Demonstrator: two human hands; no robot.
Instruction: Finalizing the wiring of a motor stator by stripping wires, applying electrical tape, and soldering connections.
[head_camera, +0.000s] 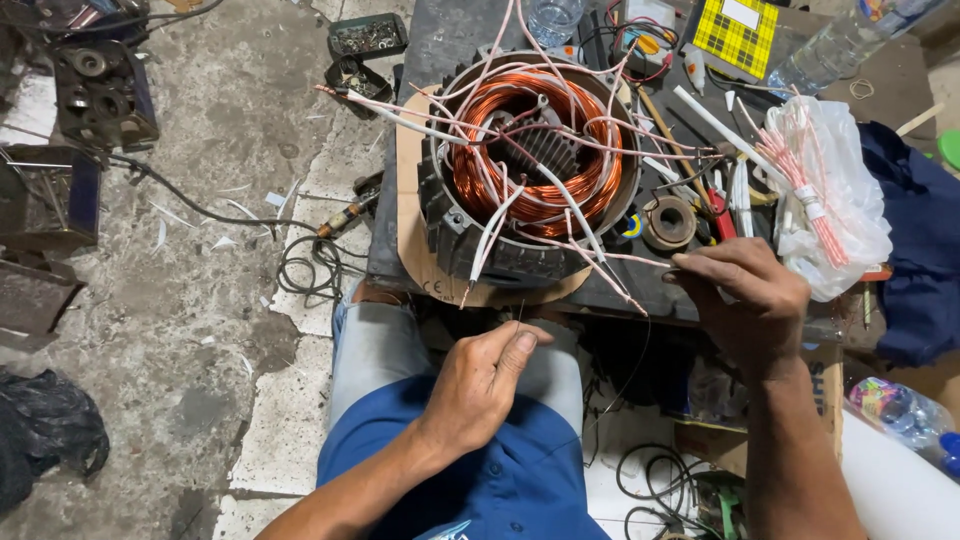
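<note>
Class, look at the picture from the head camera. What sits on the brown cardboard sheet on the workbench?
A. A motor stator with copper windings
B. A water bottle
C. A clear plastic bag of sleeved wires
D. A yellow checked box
A: the motor stator, its copper windings showing, rests on the cardboard sheet.

A yellow tartan box (737, 32) lies at the far right of the bench. A clear plastic bottle (818, 52) rests just right of it. Two trays of small metal parts (363, 52) sit on the concrete floor (200, 300), far left of the bench. A black bag (45, 428) lies near left.
</note>
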